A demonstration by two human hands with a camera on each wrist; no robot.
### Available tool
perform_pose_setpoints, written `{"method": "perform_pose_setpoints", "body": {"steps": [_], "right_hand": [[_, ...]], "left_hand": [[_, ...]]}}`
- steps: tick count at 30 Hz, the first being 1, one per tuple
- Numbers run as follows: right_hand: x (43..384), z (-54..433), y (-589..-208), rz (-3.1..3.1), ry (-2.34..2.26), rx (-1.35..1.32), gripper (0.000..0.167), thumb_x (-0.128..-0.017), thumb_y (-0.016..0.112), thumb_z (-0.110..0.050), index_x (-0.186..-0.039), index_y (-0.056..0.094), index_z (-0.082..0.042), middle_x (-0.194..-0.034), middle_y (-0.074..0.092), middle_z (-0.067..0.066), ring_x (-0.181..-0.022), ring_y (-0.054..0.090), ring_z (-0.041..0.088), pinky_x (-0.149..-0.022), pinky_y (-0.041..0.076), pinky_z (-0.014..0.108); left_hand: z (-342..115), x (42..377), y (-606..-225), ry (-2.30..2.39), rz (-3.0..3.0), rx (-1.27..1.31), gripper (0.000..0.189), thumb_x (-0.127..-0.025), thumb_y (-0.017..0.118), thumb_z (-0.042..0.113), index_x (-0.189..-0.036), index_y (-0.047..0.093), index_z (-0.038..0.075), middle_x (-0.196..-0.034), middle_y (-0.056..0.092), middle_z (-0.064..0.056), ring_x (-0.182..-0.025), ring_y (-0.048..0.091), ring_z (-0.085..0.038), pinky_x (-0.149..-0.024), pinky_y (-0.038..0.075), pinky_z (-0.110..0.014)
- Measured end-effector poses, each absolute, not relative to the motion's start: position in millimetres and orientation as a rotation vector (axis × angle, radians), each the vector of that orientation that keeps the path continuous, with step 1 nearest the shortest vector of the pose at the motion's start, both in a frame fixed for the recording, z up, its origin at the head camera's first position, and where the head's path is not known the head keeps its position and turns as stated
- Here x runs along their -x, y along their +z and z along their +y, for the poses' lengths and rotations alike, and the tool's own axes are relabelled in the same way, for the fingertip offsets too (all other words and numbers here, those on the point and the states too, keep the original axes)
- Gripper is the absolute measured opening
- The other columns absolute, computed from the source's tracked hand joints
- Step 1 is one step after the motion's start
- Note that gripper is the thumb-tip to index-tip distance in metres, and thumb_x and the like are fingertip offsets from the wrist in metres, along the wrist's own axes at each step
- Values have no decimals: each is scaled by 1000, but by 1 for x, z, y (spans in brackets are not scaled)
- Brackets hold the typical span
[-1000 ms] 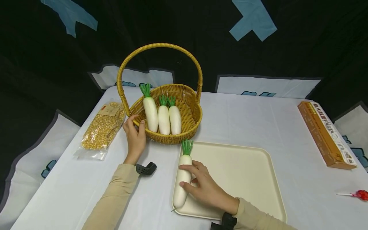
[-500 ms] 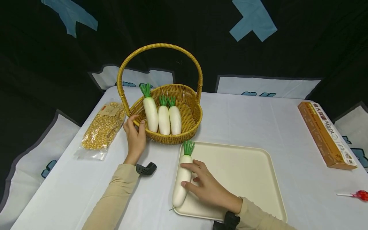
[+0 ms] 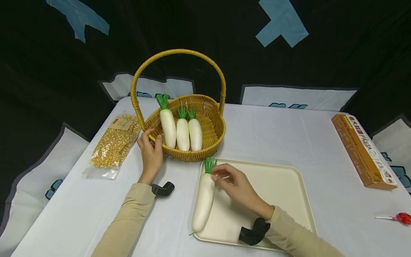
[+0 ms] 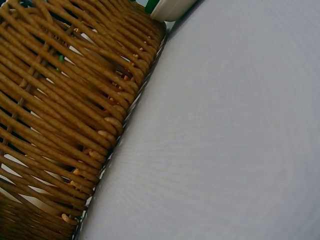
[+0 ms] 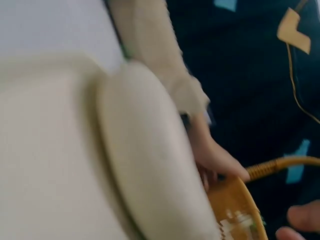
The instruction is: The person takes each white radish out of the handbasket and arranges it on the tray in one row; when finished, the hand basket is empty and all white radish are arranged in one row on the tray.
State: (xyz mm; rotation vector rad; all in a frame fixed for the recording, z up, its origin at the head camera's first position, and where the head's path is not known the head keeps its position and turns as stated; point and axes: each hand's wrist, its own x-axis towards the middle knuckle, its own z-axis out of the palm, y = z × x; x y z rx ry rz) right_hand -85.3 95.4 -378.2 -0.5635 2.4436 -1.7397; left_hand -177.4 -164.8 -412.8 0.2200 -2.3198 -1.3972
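Observation:
My left hand (image 3: 151, 157) grips the near-left rim of a yellow wicker basket (image 3: 212, 141), thumb over the inside. Three white radishes with green tops, among them a leftmost radish (image 3: 168, 126), lean inside it. The left wrist view shows the basket's woven side (image 4: 65, 100) close up, without the hand. Another white radish (image 3: 203, 203) lies along the left edge of a cream tray (image 3: 266, 185), its root tip over the rim. Beside its green top is my right hand (image 3: 236, 185), fingers loosely bent. In the right wrist view, the fingertips (image 5: 306, 217) appear apart from the radish (image 5: 155, 155).
A clear bag of corn kernels (image 3: 113, 142) lies left of the basket. At the far right are a brown pasta box (image 3: 363, 151) and a red lollipop (image 3: 402, 217). White cloth covers the table (image 3: 269, 132), with a black curtain (image 3: 199, 28) behind.
My right hand has left the middle of the tray's radish and moved up to its green top. The radish shifted slightly, then stayed on the tray. My left hand has not moved.

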Motion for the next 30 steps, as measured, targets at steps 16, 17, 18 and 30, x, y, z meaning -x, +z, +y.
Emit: {"method": "perform_pose_setpoints", "body": {"steps": [16, 17, 18, 30], "right_hand": [[198, 67, -343, 2154, -2052, 442, 45, -92, 51, -25, -132, 40, -6, -129, 48, 14, -120, 47, 24, -98, 41, 35], [204, 65, -343, 2146, -2058, 416, 47, -92, 51, -26, -134, 38, -6, -129, 47, 14, -121, 47, 25, -97, 42, 36], [210, 63, -343, 2127, -2068, 389, 49, -92, 51, -27, -135, 36, -5, -130, 46, 14, -122, 46, 26, -97, 42, 38], [244, 42, -334, 2181, -1528, 190, 83, -87, 50, -51, -146, 0, -20, -150, 14, 11, -129, 36, 29, -98, 39, 45]], "left_hand": [[-165, 177, -415, -1429, -2322, -219, 40, -94, 37, 38, -129, 34, 17, -123, 26, -16, -84, 32, -22, -73, 27, -34], [-165, 177, -415, -1430, -2321, -217, 40, -94, 37, 37, -128, 34, 17, -122, 26, -16, -82, 32, -22, -72, 27, -33], [-165, 177, -414, -1430, -2321, -217, 40, -94, 37, 37, -128, 34, 17, -122, 26, -16, -81, 32, -21, -72, 27, -33], [-165, 177, -413, -1421, -2318, -217, 40, -94, 36, 37, -128, 34, 16, -121, 26, -15, -79, 31, -20, -71, 27, -33]]}}
